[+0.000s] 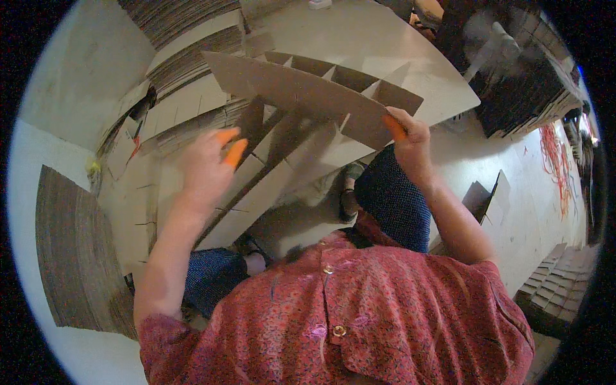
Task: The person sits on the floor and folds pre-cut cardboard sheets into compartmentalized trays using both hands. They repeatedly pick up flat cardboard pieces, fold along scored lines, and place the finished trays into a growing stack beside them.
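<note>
My right hand point(412, 138), an orange cover on its thumb, grips the near right corner of a cardboard partition point(305, 97). The partition is a long brown panel crossed by several short pieces that form cells along its far side. Left of it, my left hand point(210, 163) is raised with nothing in it. Its fingers are apart and slightly curled, and two wear orange covers. Slotted cardboard strips point(256, 186) lie below and beside that hand. More cardboard pieces under the partition are partly hidden by it.
Stacks of cardboard sheets stand at the far left point(183, 29) and near left point(74, 250). A pale table point(423, 70) spreads beyond the partition. At right are a dark cardboard stack point(532, 96), red strips point(557, 160) hanging or lying, and a pile of assembled partitions point(561, 279).
</note>
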A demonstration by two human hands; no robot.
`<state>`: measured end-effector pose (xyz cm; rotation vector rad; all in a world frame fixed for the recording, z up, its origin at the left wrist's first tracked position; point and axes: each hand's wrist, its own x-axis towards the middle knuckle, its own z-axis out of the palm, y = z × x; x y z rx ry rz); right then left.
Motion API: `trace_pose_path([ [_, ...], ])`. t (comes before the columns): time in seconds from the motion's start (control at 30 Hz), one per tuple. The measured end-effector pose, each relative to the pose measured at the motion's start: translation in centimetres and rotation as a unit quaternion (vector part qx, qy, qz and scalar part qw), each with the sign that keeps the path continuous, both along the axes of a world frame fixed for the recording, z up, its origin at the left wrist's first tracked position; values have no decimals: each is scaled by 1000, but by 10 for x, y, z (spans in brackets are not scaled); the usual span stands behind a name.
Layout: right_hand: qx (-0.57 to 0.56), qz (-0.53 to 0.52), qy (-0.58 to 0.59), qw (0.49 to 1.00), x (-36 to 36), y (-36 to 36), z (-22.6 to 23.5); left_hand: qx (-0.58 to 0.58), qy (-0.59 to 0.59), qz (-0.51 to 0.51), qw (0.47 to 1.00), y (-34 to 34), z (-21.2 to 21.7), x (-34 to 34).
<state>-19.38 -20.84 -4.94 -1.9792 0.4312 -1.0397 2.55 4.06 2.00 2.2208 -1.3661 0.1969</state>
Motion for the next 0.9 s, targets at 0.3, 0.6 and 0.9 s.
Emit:
trace_pose_path([
  [0.3,-52,10,5,999,-10,13,-20,-52,-128,-59,989,-67,-7,-27],
  [0.6,-30,15,29,999,-18,22,4,176,32,35,983,-76,-27,-1],
  [0.9,-117,9,73,990,-32,8,-15,18,-10,92,996,-74,-16,34],
])
